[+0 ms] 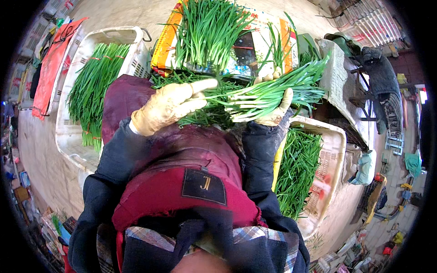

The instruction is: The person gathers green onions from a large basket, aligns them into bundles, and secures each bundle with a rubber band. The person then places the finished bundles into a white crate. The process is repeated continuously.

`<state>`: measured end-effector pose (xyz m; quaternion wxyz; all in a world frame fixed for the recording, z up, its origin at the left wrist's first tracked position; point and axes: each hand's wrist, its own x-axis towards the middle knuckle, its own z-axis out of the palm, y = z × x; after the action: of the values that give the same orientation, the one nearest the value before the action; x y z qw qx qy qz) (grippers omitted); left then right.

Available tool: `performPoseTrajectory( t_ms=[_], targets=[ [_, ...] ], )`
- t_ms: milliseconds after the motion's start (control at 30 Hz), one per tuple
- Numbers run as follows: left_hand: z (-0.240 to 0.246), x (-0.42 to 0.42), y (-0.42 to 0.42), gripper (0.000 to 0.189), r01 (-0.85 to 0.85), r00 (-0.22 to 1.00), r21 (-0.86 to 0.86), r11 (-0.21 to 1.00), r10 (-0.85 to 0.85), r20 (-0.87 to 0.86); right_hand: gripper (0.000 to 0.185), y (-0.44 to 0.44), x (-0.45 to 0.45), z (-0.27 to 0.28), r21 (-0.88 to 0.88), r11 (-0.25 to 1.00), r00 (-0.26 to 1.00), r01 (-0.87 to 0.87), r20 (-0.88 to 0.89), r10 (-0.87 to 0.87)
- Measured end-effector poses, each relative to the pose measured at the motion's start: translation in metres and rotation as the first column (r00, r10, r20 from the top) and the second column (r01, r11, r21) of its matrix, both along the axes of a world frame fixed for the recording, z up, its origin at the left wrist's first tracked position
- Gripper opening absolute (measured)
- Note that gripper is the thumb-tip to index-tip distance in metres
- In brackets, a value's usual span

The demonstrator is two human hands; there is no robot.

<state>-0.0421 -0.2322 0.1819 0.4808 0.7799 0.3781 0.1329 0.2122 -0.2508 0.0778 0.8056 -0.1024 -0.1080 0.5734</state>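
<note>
My right hand, in a pale yellow glove, grips a bunch of garlic chives, thumb in front and fingertips behind. Its pale stem ends point left and its green tips reach up to the right. My left hand, gloved alike, is left of the stem ends. A thin stalk runs from the bunch to its lower fingers, which pinch it; the index finger sticks out. Below both hands, loose chive leaves lie over my lap. Ahead, a larger pile of chives rests on a printed sack.
At left, a white plastic crate holds tied chive bundles. Another crate at right contains loose leaves. A few chives lie at the sack's right side. Beyond stands a cloth-covered seat or box. Clutter lines the rim.
</note>
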Motion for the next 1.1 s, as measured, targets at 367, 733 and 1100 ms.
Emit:
performPoseTrajectory(
  t_ms=[367, 733, 1100],
  targets=[
    [-0.01, -0.055, 0.003, 0.032, -0.084, 0.97, -0.099, 0.992, 0.103, 0.218, 0.044, -0.008, 0.05, -0.01, 0.069, 0.989, 0.991, 0.134, -0.009, -0.133],
    [-0.016, -0.127, 0.01, 0.043, -0.546, 0.765, -0.088, 0.833, 0.539, 0.352, 0.054, -0.031, 0.092, 0.01, 0.34, 0.931, 0.991, 0.13, -0.024, -0.129],
    [-0.091, 0.048, 0.008, 0.054, 0.368, 0.861, 0.611, 0.7, -0.008, -0.509, 0.077, -0.034, 0.109, 0.005, 0.428, 0.903, 0.957, -0.032, -0.248, 0.151]
  ],
)
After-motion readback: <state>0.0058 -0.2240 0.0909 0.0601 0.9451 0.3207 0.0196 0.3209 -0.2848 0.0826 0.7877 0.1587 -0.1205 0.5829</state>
